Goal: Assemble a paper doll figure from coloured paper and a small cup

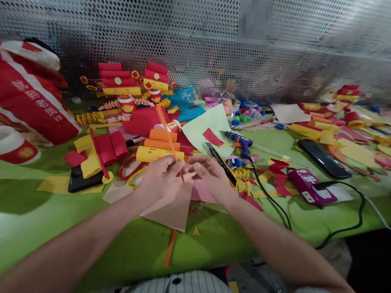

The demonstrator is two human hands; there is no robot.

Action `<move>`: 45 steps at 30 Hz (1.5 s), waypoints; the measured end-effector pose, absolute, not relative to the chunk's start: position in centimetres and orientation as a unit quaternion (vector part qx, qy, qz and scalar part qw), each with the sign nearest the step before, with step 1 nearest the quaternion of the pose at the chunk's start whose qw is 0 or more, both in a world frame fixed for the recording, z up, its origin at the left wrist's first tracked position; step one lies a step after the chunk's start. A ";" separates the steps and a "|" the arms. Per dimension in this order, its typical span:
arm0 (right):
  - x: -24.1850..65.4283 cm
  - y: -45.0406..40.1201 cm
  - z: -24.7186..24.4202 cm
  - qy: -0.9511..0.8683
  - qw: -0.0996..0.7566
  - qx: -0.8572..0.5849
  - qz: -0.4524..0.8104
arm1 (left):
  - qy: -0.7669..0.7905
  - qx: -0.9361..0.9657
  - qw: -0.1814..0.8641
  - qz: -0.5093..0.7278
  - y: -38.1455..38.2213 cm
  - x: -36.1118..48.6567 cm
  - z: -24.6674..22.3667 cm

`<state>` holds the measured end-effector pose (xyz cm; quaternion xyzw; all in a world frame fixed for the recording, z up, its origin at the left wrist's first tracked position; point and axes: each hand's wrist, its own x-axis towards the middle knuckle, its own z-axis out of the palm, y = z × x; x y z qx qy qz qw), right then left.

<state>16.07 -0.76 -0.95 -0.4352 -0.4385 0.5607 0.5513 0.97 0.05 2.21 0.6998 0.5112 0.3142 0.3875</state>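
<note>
While left fingers [177, 167] pinch orange strip [167, 133] near lower end, right fingers [201, 161] curl just beside, hold unclear.

Green table [17, 213]; red bag [40, 98], black phone [325, 158], power strip [305, 186]

Across the upper frame, perforated grey metal panel [124, 19], with pale streaks of light [370, 25] at upper right. Through the middle, from left edge to right, green worktop [9, 235], faintly glossy at lower left. At lower right, beneath the worktop's edge, deep shadow [379, 265].
</note>
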 end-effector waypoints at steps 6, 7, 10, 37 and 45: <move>16.4 -1.1 -0.5 -0.479 0.576 -0.353 0.561 | 0.422 0.734 0.521 0.110 -0.2 1.2 1.9; 16.4 -1.1 -0.5 -0.478 0.570 -0.349 0.570 | 0.417 0.728 0.535 0.102 -0.3 1.2 1.7; 16.5 -0.9 -0.7 -0.458 0.558 -0.356 0.594 | 0.424 0.716 0.547 0.088 -0.4 1.3 1.5; 17.0 -0.6 -1.0 -0.393 0.537 -0.344 0.662 | 0.364 0.630 0.682 0.071 0.1 0.4 1.2; 16.6 -0.4 -1.3 -0.404 0.568 -0.439 0.567 | 0.460 0.783 0.397 0.138 -0.7 1.2 0.9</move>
